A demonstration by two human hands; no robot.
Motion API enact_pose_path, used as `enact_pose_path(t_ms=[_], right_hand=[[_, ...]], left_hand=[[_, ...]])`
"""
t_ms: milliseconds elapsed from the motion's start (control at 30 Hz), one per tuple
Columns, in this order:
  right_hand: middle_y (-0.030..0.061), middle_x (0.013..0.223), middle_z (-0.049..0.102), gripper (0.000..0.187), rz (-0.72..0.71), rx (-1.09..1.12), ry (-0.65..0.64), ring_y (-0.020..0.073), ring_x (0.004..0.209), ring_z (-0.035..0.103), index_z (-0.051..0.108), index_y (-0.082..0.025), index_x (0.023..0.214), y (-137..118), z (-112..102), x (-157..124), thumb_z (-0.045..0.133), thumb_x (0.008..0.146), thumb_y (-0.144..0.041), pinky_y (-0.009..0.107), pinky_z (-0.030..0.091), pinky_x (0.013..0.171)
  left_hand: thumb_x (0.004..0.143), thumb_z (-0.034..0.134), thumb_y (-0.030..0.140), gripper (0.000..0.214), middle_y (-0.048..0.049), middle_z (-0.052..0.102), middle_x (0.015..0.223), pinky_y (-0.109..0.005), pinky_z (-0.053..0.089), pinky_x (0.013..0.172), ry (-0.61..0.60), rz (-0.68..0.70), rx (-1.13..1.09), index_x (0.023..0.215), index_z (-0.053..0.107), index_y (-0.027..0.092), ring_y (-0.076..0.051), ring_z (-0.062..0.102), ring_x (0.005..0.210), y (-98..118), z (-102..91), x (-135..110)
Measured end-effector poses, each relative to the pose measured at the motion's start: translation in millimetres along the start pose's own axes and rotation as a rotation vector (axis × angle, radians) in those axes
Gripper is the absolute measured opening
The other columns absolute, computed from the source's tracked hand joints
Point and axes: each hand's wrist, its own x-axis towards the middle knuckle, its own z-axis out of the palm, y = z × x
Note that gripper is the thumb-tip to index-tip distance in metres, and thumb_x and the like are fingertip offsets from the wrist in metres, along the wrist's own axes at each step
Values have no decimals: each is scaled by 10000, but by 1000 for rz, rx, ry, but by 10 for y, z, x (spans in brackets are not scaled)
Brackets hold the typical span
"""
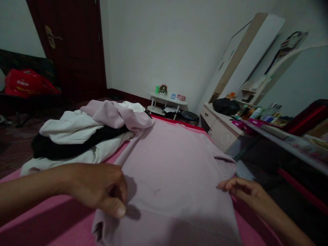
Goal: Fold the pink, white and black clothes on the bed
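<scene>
A pale mauve long-bodied garment (176,164), maybe a shirt, lies spread flat, with a sleeve-like fold at its right side and a rolled edge at the near left. Over its left part hovers my left hand (102,188), fingers loosely curled and thumb apart; its shadow falls on the cloth, and nothing shows in it. At the garment's right edge is my right hand (243,189), its fingers stretched out and fingertips at the cloth, apparently touching it. Beneath lies a pink bed cover (58,218).
Left of the garment, a heap of white, black and mauve clothes (74,128) rests on the cover. A cluttered desk (287,140) and a white dresser (220,128) stand at the right. Beyond the bed are a small white table (167,99) and a dark round stool (190,116).
</scene>
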Motion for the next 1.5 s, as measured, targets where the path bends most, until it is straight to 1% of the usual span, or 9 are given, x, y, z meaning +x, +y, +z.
enact_pose_path(t_ms=[100, 233, 433, 600, 767, 867, 1000, 1133, 1500], right_hand=[[124, 948, 711, 338, -108, -30, 39, 282, 929, 665, 716, -181, 846, -323, 47, 474, 684, 725, -495, 442, 508, 899], [107, 1129, 671, 384, -256, 34, -193, 223, 1064, 624, 634, -179, 1122, -707, 522, 1246, 632, 769, -330, 412, 476, 957], [95, 1503, 343, 512, -252, -539, 28, 217, 1398, 281, 411, -209, 1411, -247, 1258, 2100, 449, 907, -294, 458, 186, 1147], [26, 1566, 190, 583, -68, -830, 39, 233, 1438, 151, 297, -307, 1466, 379, 964, 2500, 265, 946, -569, 498, 146, 1139], [172, 1406, 466, 542, 228, -980, 148, 314, 1290, 437, 494, -156, 1358, 342, 585, 3019, 366, 934, -468, 501, 347, 1026], [192, 1321, 543, 483, 130, -982, 163, 306, 1251, 479, 557, -132, 1296, 181, 732, 3278, 355, 941, -390, 466, 348, 1028], [-17, 1495, 372, 500, -144, -924, 69, 173, 1379, 307, 412, -323, 1409, 179, 1053, 3477, 246, 964, -481, 323, 253, 1112], [31, 1574, 156, 625, 36, -883, 108, 254, 1436, 149, 248, -251, 1490, 316, 1135, 3630, 175, 947, -552, 508, 150, 1131], [60, 1584, 94, 689, 235, -852, 190, 319, 1436, 104, 177, -287, 1504, 287, 1248, 3081, 140, 905, -625, 613, 112, 1087]], left_hand=[[912, 404, 528, 489, -37, 677, 696, -223, 424, 552, -100, -19, 156, 807, 712, 163, -151, 586, 594, 63, -146, 556], [833, 555, 375, 372, -133, 674, 1071, -339, 484, 794, 304, -102, 563, 1126, 644, 165, -264, 636, 941, -101, -167, 1564], [917, 364, 512, 600, -165, 367, 1473, -524, 244, 1092, 626, -350, 622, 1402, 405, 161, -330, 321, 1360, -843, -36, 2420], [910, 267, 617, 648, -96, 289, 1531, -553, 154, 1112, 649, -396, 588, 1426, 384, 245, -324, 214, 1411, -1141, 30, 2448], [911, 281, 595, 636, -117, 298, 1524, -565, 157, 1106, 662, -391, 586, 1419, 404, 232, -339, 220, 1406, -1143, 42, 2463], [912, 285, 586, 628, -117, 298, 1523, -568, 156, 1106, 686, -385, 591, 1422, 398, 237, -340, 219, 1406, -1154, 51, 2482], [913, 274, 587, 621, -109, 305, 1522, -566, 156, 1110, 699, -386, 586, 1418, 399, 247, -333, 229, 1403, -1163, 53, 2478], [911, 271, 594, 623, -104, 308, 1521, -553, 161, 1115, 697, -383, 566, 1414, 398, 250, -324, 234, 1403, -1151, 48, 2451], [899, 228, 629, 684, -103, 233, 1551, -554, 111, 1128, 625, -395, 502, 1449, 342, 239, -330, 157, 1426, -1109, 1, 2351]])
